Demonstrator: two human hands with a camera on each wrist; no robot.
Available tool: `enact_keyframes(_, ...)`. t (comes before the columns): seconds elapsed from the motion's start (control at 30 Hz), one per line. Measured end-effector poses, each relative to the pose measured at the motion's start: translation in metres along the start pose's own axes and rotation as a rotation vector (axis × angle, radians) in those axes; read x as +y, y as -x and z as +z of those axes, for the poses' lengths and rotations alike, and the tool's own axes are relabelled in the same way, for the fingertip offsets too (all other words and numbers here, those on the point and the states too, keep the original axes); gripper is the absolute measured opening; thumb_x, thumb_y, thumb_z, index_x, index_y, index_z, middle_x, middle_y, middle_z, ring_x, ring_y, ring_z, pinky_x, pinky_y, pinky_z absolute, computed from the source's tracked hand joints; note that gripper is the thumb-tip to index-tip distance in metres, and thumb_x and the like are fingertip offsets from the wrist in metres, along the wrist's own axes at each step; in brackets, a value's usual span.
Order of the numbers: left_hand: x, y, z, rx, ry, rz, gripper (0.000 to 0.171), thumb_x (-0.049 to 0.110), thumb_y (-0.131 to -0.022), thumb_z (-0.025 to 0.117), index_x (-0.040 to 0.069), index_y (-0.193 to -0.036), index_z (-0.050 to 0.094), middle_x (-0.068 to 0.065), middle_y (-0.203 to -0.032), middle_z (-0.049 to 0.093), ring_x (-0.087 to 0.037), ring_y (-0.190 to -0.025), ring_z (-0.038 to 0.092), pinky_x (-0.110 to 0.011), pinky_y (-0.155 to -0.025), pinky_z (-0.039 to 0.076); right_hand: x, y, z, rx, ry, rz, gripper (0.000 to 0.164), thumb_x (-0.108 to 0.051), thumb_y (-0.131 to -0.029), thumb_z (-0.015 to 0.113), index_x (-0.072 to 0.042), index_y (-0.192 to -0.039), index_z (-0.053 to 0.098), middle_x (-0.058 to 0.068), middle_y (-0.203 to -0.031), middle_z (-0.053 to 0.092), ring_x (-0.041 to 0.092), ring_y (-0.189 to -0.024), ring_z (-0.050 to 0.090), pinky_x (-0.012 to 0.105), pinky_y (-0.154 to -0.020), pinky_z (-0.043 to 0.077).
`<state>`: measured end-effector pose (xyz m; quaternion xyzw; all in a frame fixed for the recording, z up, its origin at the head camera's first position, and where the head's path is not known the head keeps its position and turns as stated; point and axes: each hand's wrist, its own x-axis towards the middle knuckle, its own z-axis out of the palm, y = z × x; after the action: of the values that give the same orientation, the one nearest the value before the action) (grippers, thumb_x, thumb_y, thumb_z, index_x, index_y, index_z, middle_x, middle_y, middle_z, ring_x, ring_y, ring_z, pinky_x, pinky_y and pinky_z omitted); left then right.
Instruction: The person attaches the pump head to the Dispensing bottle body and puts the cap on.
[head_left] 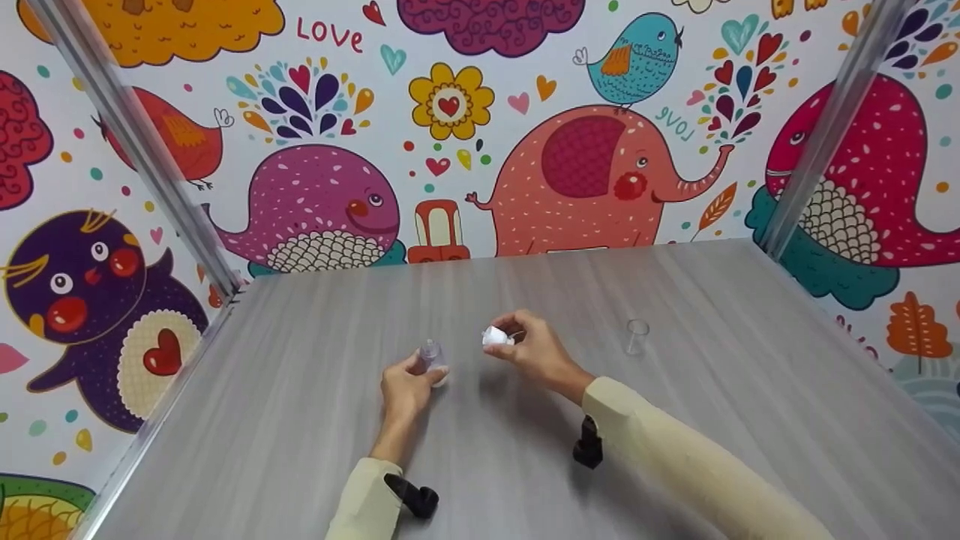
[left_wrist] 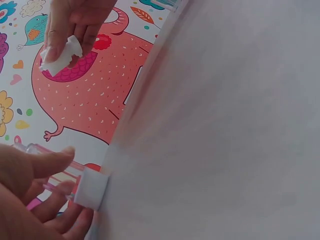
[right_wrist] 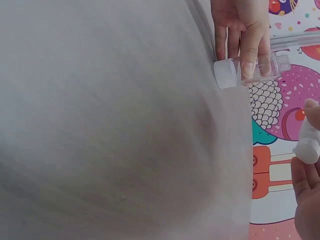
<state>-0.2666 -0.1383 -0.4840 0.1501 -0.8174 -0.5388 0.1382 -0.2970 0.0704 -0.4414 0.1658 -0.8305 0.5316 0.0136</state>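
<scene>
A small clear bottle (head_left: 433,358) stands nearly upright in my left hand (head_left: 409,386), whose thumb and fingers grip its sides. Its narrow neck is uncovered, and a white band (right_wrist: 226,74) wraps its base end. To the right, a little higher, my right hand (head_left: 538,351) pinches a white bottle top (head_left: 496,337) between thumb and fingertips. The top shows a jagged edge in the left wrist view and a rounded end in the right wrist view; fingers hide part of it. Bottle and top are apart.
A clear open cylinder (head_left: 636,337), like a small cap or cup, stands on the grey wood-grain table (head_left: 300,420) right of my right hand. Behind the table rises a wall (head_left: 450,165) printed with cartoon animals, with metal posts (head_left: 832,127) at the corners.
</scene>
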Motion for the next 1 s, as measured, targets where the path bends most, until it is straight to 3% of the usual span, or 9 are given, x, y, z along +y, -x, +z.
enact_keyframes(0.3,0.001,0.0,0.0,-0.008,0.003,-0.017,0.056,0.011,-0.079,0.082,-0.004,-0.129,0.063,-0.025,-0.124,0.067,-0.037,-0.121,0.063,-0.048,-0.106,0.046,-0.009,-0.005,0.001,-0.022,0.014,-0.005,0.035,-0.015,-0.082,0.082,-0.011,-0.111,0.065,0.006,-0.11,0.063,0.02,-0.098,0.059,0.036,-0.089,0.054)
enact_keyframes(0.6,0.001,0.001,-0.001,-0.006,-0.033,-0.03,0.056,0.016,-0.079,0.083,-0.001,-0.129,0.064,-0.023,-0.125,0.067,-0.036,-0.123,0.062,-0.048,-0.106,0.046,-0.012,-0.01,0.008,-0.003,0.01,-0.078,0.037,-0.019,-0.08,0.084,-0.009,-0.112,0.068,0.008,-0.109,0.067,0.018,-0.094,0.064,0.035,-0.086,0.057)
enact_keyframes(1.0,0.0,0.001,-0.001,-0.012,-0.048,-0.019,0.055,0.015,-0.079,0.083,-0.002,-0.128,0.064,-0.024,-0.122,0.069,-0.036,-0.119,0.065,-0.048,-0.104,0.047,-0.016,-0.01,0.013,-0.012,0.012,-0.044,0.035,-0.02,-0.083,0.081,-0.013,-0.113,0.065,0.004,-0.109,0.067,0.019,-0.097,0.061,0.035,-0.087,0.056)
